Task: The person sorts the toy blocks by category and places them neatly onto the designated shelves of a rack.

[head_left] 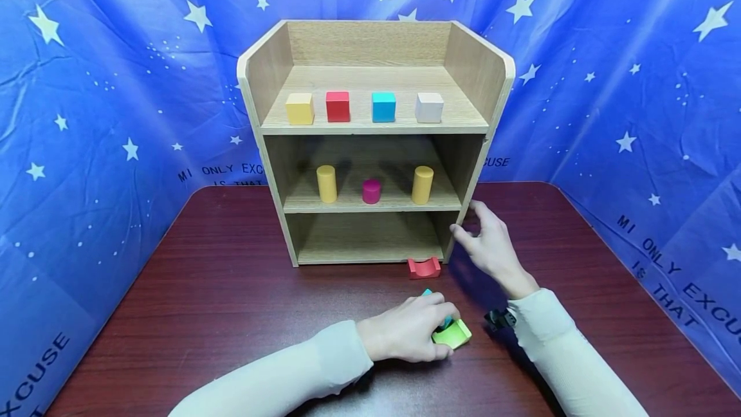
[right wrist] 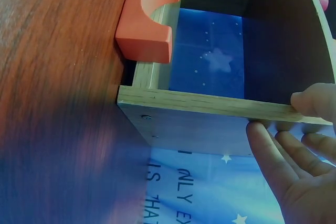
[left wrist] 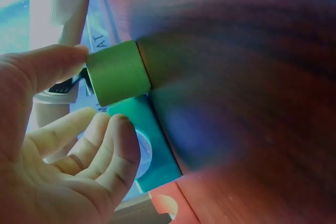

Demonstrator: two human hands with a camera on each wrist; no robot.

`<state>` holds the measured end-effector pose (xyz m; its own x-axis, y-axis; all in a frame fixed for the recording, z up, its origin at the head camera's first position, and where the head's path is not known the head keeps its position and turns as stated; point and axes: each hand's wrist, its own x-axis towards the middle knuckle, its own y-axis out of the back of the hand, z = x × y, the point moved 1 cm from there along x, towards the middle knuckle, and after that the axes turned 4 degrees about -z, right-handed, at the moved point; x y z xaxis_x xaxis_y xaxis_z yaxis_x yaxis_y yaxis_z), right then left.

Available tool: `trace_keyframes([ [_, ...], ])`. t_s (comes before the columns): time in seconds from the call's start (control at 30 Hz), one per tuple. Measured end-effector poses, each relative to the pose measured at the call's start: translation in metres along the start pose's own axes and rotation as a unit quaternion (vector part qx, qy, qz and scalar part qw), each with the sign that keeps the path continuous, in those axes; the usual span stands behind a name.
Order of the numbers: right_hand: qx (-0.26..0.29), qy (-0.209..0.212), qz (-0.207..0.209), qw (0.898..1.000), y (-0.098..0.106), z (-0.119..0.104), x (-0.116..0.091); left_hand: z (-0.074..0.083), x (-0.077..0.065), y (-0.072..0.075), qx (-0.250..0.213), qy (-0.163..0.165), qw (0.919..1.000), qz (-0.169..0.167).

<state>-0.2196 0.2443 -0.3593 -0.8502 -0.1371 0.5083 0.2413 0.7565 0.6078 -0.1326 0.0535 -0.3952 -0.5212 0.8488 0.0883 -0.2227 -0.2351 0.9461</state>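
Note:
My left hand (head_left: 408, 330) reaches over a light green block (head_left: 454, 334) and a teal arch block (left wrist: 160, 153) that lie together on the table. In the left wrist view the thumb is at one side of the green block and the curled fingers are by its other side, overlapping the teal arch. My right hand (head_left: 492, 246) holds the right side panel of a wooden shelf (head_left: 370, 237), with the thumb on the panel's front edge and the fingers along its outer face (right wrist: 199, 129). A red arch block (head_left: 424, 268) sits against the shelf's lower right front.
Yellow, red, blue and white cubes (head_left: 383, 108) line the top shelf. On the middle one stand two yellow cylinders (head_left: 327, 184) and a short magenta cylinder (head_left: 372, 192). A blue starry curtain (head_left: 116, 82) surrounds the dark red table (head_left: 191, 288).

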Motion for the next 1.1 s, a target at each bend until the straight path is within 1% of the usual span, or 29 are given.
trace_keyframes([
  [0.2,0.008,-0.001,-0.002,1.000,0.0001,-0.0014,-0.0003,-0.0002,0.0011,-0.0010,0.004,-0.009,0.9999,-0.012],
  [0.37,-0.003,0.002,0.001,1.000,-0.0002,-0.0016,0.0002,-0.0007,0.0014,-0.0012,0.013,-0.020,0.9995,-0.018],
  [0.57,-0.005,0.003,0.003,1.000,-0.0008,-0.0002,0.0002,0.0024,0.0027,-0.0027,0.027,-0.022,0.9986,-0.040],
  [0.83,-0.005,0.000,0.000,1.000,-0.0005,-0.0010,0.0006,0.0031,0.0026,-0.0031,0.031,-0.018,0.9987,-0.037],
  [1.1,-0.006,-0.001,-0.002,1.000,-0.0010,-0.0005,0.0000,0.0022,0.0048,-0.0047,0.030,-0.023,0.9980,-0.050],
])
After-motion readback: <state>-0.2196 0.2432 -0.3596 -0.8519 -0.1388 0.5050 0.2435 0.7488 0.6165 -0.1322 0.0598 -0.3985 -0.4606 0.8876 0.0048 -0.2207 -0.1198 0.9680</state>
